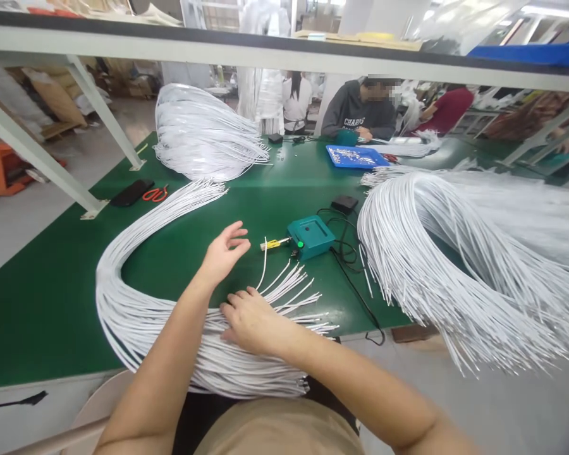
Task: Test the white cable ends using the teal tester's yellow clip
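Observation:
A thick bundle of white cables (152,309) curves across the front of the green table in a U shape. My right hand (255,322) lies over its near end, fingers curled down onto the cables. One single white cable (265,262) rises from beside those fingertips, apart from the others. Above the bundle my left hand (225,253) hovers with nothing in it, its thumb and bent fingers apart. Just right of it sits a small teal device (312,236) with a green button and a yellow-handled tip (274,244) pointing towards my left hand.
Large heaps of white cables lie at the right (408,253) and back left (203,136). A phone (133,193), orange scissors (155,193), a black box (344,203) with cords and a blue tray (355,157) are on the table (42,303). A shelf (284,57) spans overhead; a person (360,114) sits opposite.

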